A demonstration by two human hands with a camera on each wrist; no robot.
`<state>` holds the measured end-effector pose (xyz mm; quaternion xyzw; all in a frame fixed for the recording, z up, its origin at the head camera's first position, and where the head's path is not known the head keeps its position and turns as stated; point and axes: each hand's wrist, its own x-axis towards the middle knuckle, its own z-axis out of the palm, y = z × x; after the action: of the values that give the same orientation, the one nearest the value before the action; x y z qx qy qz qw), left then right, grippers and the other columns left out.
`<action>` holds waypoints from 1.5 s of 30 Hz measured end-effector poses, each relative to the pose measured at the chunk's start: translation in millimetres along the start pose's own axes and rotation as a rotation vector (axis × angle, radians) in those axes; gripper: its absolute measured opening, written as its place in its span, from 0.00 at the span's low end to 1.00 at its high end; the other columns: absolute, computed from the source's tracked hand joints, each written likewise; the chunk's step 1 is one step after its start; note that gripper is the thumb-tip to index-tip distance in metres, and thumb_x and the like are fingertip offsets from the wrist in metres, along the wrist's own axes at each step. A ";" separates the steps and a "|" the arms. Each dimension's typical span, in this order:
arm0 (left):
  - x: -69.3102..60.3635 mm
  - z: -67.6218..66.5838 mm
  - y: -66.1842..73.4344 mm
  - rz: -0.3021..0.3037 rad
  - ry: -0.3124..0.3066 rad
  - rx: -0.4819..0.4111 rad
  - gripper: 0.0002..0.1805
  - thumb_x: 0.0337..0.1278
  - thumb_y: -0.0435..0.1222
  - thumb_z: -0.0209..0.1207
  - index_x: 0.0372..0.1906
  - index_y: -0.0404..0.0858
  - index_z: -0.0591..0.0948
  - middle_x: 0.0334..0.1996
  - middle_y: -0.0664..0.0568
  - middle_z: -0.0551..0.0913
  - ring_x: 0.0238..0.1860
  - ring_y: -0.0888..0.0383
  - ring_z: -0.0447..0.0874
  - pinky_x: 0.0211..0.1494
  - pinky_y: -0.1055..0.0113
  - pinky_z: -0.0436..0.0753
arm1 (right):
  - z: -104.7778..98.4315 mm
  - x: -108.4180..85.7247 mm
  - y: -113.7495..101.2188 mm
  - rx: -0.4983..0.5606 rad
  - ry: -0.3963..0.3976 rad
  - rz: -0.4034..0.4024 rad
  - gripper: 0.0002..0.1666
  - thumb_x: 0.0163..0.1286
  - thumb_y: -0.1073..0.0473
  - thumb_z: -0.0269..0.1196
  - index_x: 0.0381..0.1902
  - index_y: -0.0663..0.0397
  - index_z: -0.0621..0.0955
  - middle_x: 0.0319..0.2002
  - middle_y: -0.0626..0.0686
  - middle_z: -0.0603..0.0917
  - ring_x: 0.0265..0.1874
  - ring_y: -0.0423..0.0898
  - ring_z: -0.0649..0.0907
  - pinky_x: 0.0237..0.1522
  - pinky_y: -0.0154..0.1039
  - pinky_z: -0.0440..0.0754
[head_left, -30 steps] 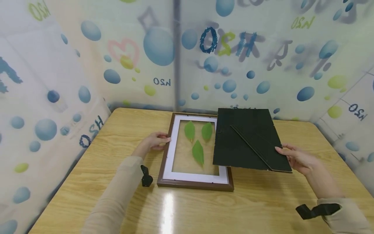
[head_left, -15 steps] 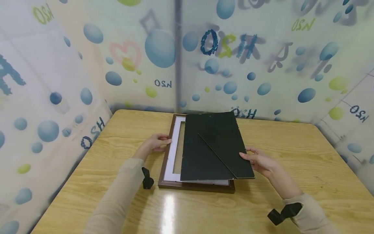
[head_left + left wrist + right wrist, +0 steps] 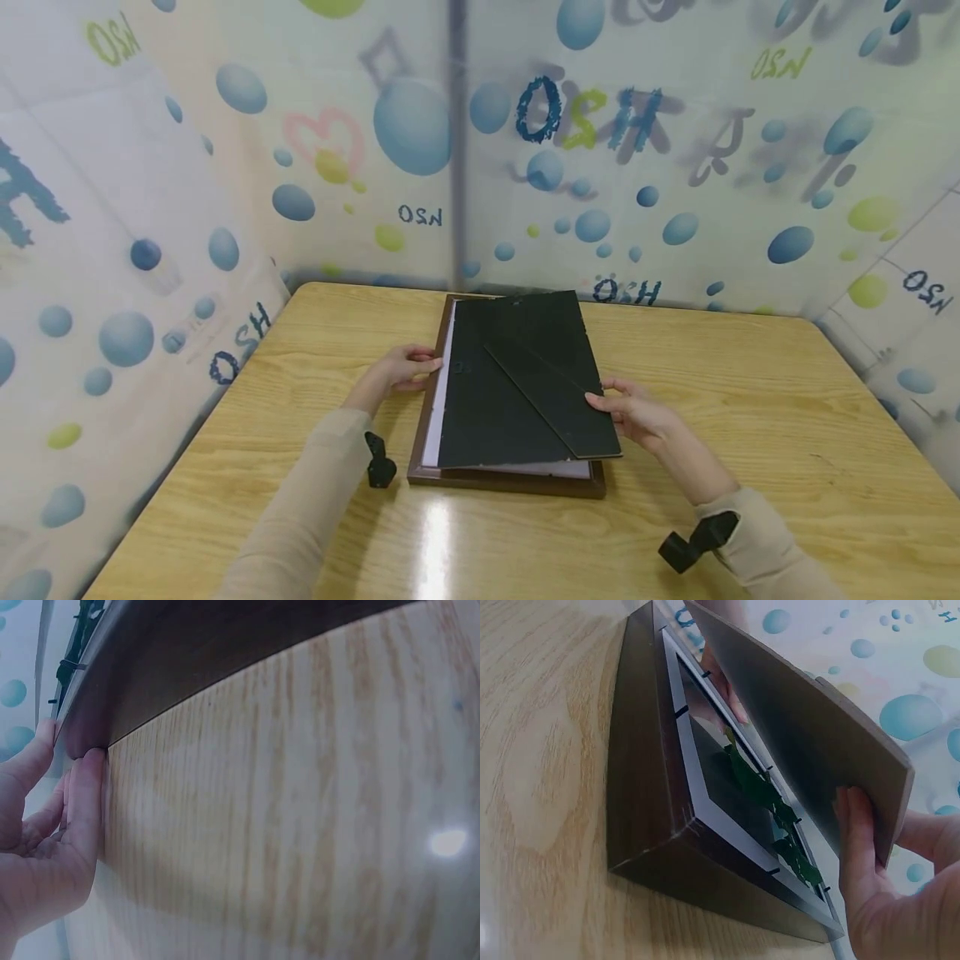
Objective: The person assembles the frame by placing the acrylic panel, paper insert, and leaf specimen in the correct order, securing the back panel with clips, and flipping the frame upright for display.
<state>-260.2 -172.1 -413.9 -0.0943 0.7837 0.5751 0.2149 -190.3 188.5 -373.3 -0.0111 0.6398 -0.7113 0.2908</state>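
A brown picture frame (image 3: pixel 510 482) lies on the table with a white mat (image 3: pixel 432 433) inside its border. The left hand (image 3: pixel 396 371) grips the frame's left edge, thumb on top, as the left wrist view (image 3: pixel 56 832) also shows. The right hand (image 3: pixel 641 417) pinches the right edge of a black backing board (image 3: pixel 517 383), which hangs tilted over the frame and covers most of it. In the right wrist view the board (image 3: pixel 810 727) stands apart from the frame (image 3: pixel 649 772) on the near side, and green leaves (image 3: pixel 754 780) show in the gap between them.
The wooden table (image 3: pixel 750 400) extends to both sides of the frame. Behind it stands a wall covering (image 3: pixel 675 125) printed with blue and green dots and letters. A black wrist device (image 3: pixel 381 462) sits at the left cuff, another (image 3: pixel 697 542) at the right.
The right hand has carried the backing board leftward from the frame's right side to over the frame, hiding the leaves from the head view. The left hand keeps its grip on the frame's edge.
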 end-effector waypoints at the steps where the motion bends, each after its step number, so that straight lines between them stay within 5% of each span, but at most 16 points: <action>1: 0.1 0.2 0.0 -0.001 -0.001 -0.003 0.31 0.59 0.40 0.56 0.65 0.34 0.62 0.58 0.41 0.66 0.55 0.52 0.69 0.60 0.57 0.75 | 1.0 0.5 0.5 0.000 0.004 0.000 0.08 0.66 0.66 0.55 0.38 0.52 0.66 0.26 0.43 0.84 0.26 0.38 0.84 0.32 0.32 0.82; 19: -1.4 0.9 0.5 0.000 -0.026 -0.027 0.31 0.60 0.40 0.55 0.65 0.34 0.61 0.58 0.42 0.65 0.57 0.51 0.69 0.58 0.58 0.76 | 13.2 14.0 11.7 -0.022 0.072 0.031 0.21 0.65 0.65 0.56 0.48 0.57 0.57 0.26 0.41 0.82 0.25 0.36 0.81 0.31 0.30 0.80; 33: -3.8 0.1 0.3 0.002 -0.031 -0.017 0.30 0.62 0.40 0.53 0.66 0.36 0.61 0.60 0.41 0.64 0.61 0.47 0.67 0.60 0.56 0.75 | 19.1 19.0 12.9 -0.226 0.159 0.062 0.31 0.63 0.61 0.59 0.55 0.66 0.55 0.24 0.46 0.80 0.22 0.37 0.81 0.28 0.31 0.80; 45: -2.2 9.1 8.4 0.030 -0.040 0.187 0.39 0.56 0.42 0.59 0.67 0.33 0.55 0.65 0.36 0.58 0.64 0.43 0.61 0.63 0.53 0.71 | 18.7 23.7 10.1 -0.398 0.203 0.104 0.37 0.63 0.61 0.60 0.60 0.74 0.56 0.23 0.48 0.82 0.20 0.40 0.83 0.26 0.34 0.84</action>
<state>-259.5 -161.1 -407.9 -0.0508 0.8309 0.5043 0.2297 -198.8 161.3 -387.6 0.0362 0.7931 -0.5527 0.2533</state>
